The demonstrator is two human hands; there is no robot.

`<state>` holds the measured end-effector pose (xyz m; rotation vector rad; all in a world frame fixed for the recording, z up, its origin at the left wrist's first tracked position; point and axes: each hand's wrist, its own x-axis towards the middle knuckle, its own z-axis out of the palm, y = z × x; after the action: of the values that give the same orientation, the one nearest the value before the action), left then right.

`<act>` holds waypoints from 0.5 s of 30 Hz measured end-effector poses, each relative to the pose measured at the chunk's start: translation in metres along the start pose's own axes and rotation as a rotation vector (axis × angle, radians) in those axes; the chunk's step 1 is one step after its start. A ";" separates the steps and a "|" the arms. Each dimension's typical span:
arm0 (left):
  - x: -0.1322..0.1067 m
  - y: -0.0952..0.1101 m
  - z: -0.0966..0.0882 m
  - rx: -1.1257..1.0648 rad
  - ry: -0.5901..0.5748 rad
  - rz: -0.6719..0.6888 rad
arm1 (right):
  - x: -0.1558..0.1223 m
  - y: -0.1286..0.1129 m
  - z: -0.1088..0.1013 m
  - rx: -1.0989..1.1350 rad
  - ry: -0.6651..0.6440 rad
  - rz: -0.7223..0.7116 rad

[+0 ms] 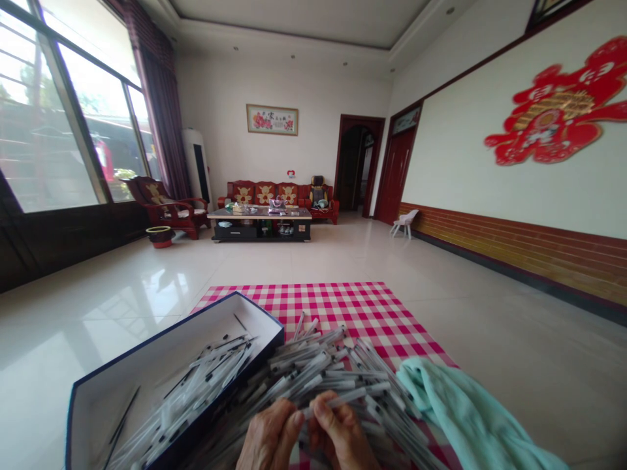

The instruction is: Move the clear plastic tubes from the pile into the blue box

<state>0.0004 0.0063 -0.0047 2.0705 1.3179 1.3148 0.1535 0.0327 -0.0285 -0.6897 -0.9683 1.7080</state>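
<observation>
At the bottom centre my left hand (269,436) and my right hand (343,434) meet, fingers curled, both pinching one clear pen barrel (350,395) that points up to the right. Under and beyond them lies a big heap of clear pens (318,369) on a red-and-white checked cloth (343,303). A shallow blue-edged white box (161,362) sits to the left, with several pens and thin black refills inside it.
A pale green cloth (465,418) lies at the lower right over the checked cloth's edge. Glossy tiled floor stretches ahead to a dark coffee table (260,223), red sofa (274,194) and armchair (166,205). Large windows are left, doors at the back right.
</observation>
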 end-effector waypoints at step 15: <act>0.008 0.005 0.012 -0.731 -0.162 -1.018 | -0.002 -0.002 0.002 -0.195 0.114 -0.090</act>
<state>0.0142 0.0131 -0.0029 0.7804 1.2542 0.8958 0.1537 0.0306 -0.0256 -0.8487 -1.0780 1.4919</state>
